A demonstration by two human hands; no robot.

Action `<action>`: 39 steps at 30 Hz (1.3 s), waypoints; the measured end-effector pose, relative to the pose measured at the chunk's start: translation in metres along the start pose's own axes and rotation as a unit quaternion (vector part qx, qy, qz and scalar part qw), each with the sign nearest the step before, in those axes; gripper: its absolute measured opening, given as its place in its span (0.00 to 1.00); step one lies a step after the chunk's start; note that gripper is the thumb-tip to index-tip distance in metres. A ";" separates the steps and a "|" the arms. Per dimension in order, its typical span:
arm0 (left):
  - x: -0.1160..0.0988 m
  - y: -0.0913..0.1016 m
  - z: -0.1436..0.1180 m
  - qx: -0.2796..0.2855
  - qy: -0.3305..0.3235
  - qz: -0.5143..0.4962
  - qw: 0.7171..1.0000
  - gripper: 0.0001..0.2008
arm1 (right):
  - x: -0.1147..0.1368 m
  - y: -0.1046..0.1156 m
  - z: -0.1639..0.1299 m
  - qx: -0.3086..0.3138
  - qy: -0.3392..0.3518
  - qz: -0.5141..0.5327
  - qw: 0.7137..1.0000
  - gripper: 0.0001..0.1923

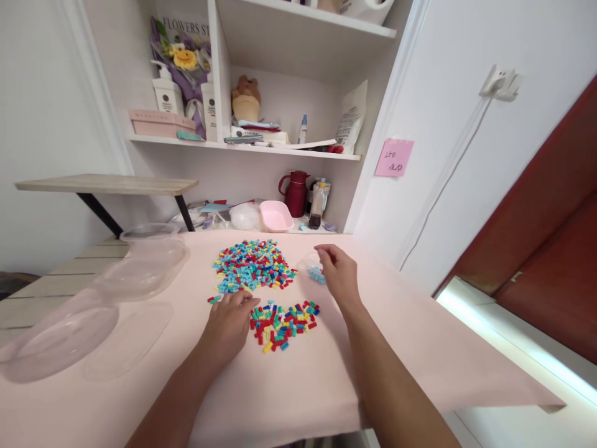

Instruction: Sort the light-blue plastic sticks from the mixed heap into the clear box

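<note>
Nearest the camera, both forearms are extended over the pink-covered counter (326, 398).

Left hand (229, 326): laid palm down, fingers loosely spread and lowered onto the counter at the near edge of the bricks. Whether a piece is pinched beneath the fingertips cannot be told; nothing is visibly lifted.

Just to its right, a small pile of mixed bricks (283, 325) is seen, mostly red, yellow and blue, some green, lying loose and flat.

Right hand (338, 272): held farther out, fingers curled together in a light pinch at a small clear container (313, 271) in which light-blue pieces are gathered. The fingertips appear closed on or against its rim; a brick between them cannot be confirmed.

Beyond the left hand, the large pile of bricks (253, 266) is spread, light blue dominant, with red, yellow and green mixed in.

Judged step: sorting by colour is in hand, light-blue pieces being picked out and collected at the container. The next move is judged to call for a fine fingertip pinch on a single small brick without neighbours being scattered.

To the left, clear plastic tubs and lids (140, 267) are stacked, well apart from the bricks. Farthest, a pink dish (276, 216) and a dark red jug (295, 193) are set under the shelves.
</note>
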State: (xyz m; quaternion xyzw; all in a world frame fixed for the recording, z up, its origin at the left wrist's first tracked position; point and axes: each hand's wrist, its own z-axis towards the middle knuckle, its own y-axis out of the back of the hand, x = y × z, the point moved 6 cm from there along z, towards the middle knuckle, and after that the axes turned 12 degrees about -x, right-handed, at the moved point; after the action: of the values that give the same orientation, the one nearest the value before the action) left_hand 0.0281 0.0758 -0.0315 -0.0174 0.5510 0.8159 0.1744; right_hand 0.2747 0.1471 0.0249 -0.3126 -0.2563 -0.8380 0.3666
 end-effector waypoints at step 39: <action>-0.001 0.000 -0.001 -0.001 -0.005 0.007 1.000 0.23 | 0.016 -0.053 -0.037 0.262 0.062 -0.039 0.962 0.04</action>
State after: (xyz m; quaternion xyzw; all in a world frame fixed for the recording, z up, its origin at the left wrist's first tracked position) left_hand 0.0286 0.0745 -0.0322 -0.0093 0.5493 0.8177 0.1717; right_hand 0.2127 0.1468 0.0011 -0.1429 -0.4555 -0.7729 0.4180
